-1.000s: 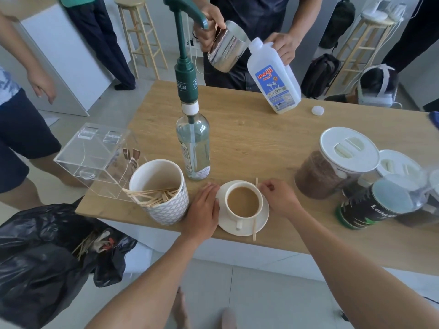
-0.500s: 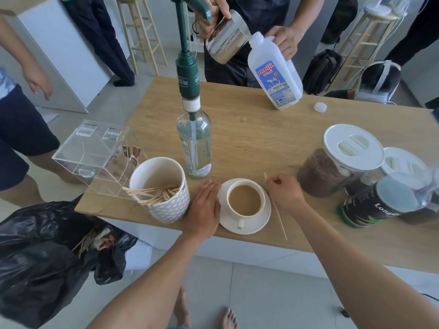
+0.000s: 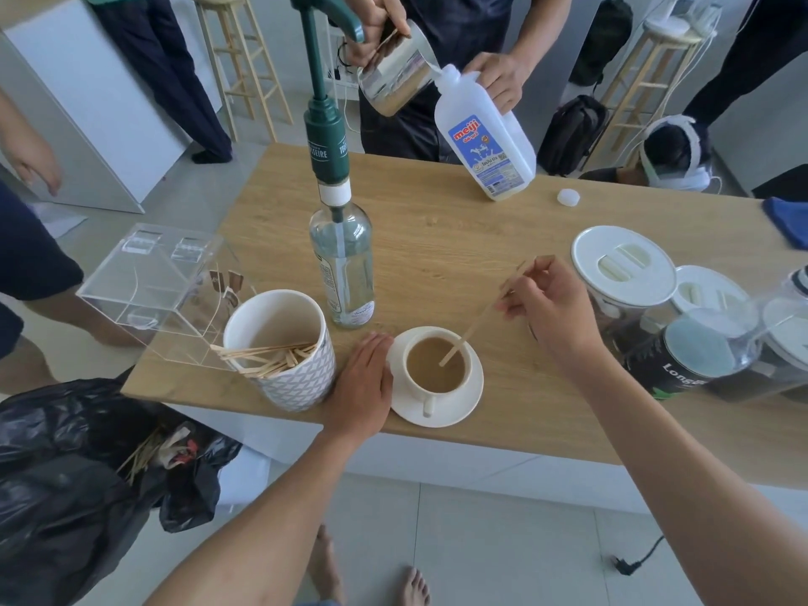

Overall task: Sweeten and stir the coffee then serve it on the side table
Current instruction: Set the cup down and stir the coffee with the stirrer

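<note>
A white cup of milky coffee stands on a white saucer near the front edge of the wooden table. My right hand pinches a thin wooden stir stick whose lower tip dips into the coffee. My left hand lies flat on the table, fingers together, touching the saucer's left rim. A clear syrup bottle with a tall green pump stands just behind the cup.
A white patterned pot of wooden sticks and a clear acrylic box sit left. White-lidded jars and a dark can crowd the right. Across the table a person pours from a steel jug into a milk bottle. A black rubbish bag hangs lower left.
My right hand picked the stick up from beside the saucer, lifted it and set its tip into the coffee. My left hand stayed at the saucer.
</note>
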`<state>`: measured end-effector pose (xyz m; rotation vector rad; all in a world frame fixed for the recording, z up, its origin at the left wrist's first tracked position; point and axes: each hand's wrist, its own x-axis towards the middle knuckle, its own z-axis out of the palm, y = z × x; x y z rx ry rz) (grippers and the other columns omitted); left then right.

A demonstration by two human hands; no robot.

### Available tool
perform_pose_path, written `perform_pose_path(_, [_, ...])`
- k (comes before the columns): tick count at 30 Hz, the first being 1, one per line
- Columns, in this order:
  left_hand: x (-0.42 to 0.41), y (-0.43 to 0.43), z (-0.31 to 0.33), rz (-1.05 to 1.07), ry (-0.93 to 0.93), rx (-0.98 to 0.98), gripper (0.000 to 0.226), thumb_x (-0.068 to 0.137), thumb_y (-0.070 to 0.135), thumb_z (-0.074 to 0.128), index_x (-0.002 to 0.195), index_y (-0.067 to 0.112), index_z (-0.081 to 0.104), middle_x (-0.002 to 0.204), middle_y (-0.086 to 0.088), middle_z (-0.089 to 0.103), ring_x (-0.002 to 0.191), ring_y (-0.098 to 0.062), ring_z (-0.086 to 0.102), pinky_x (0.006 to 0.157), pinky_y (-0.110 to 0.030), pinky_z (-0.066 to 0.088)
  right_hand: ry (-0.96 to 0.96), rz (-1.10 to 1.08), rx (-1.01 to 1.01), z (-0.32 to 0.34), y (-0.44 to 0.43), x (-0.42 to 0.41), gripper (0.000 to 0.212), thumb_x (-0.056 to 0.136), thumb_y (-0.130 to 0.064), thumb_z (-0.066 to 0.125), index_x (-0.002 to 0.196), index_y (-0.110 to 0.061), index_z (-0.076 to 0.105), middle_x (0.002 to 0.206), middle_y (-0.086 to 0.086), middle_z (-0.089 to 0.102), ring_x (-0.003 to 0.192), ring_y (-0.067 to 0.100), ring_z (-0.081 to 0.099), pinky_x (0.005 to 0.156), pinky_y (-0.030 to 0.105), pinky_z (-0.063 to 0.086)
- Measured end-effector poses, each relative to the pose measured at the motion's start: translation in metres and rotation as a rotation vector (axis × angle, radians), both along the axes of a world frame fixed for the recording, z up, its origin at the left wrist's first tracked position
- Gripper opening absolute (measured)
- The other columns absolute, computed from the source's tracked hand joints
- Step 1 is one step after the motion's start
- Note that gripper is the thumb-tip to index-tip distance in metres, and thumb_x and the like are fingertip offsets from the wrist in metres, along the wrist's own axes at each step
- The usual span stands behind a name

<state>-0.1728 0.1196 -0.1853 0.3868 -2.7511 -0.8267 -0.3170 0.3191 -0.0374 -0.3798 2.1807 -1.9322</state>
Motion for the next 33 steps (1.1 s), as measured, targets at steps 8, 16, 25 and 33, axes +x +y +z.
perform_pose_path(8, [0.0,0.0,0.0,-0.001,0.008,-0.006,0.043,0.103,0.018,0.034,0.145,0.013,0.042,0.152,-0.002,0.042,0.146,-0.014,0.025,0.118,-0.022,0.013,0.244,0.134,0.187,-0.011,-0.006,0.028,0.017,0.095,-0.013,0.057,0.088,-0.027,0.064,0.08,-0.013,0.073,0.072,0.009,0.072,0.071,0.021,0.056])
perform_pose_path(16, [-0.001,-0.001,-0.001,0.0,0.024,-0.007,0.042,0.103,0.017,0.034,0.144,0.012,0.044,0.15,-0.003,0.044,0.145,-0.014,0.027,0.118,-0.023,0.014,0.437,0.204,0.358,-0.008,0.005,0.039,0.017,0.097,-0.025,0.053,0.083,-0.032,0.06,0.08,-0.013,0.071,0.071,0.012,0.07,0.068,0.04,0.058])
perform_pose_path(25, [0.0,0.0,0.0,-0.003,0.025,-0.004,0.043,0.102,0.016,0.035,0.143,0.011,0.044,0.15,-0.004,0.044,0.145,-0.015,0.028,0.119,-0.026,0.016,0.396,0.261,0.372,-0.008,0.006,0.046,0.029,0.097,-0.014,0.058,0.085,-0.04,0.063,0.081,-0.024,0.072,0.074,0.001,0.07,0.068,0.015,0.054])
perform_pose_path(33, [0.0,0.002,0.006,0.005,0.022,0.022,0.043,0.102,0.014,0.036,0.144,0.011,0.043,0.152,-0.004,0.042,0.145,-0.016,0.027,0.119,-0.027,0.017,0.375,0.279,0.384,-0.006,0.006,0.048,0.026,0.097,-0.016,0.058,0.086,-0.038,0.065,0.076,-0.015,0.073,0.073,0.003,0.07,0.067,0.015,0.052])
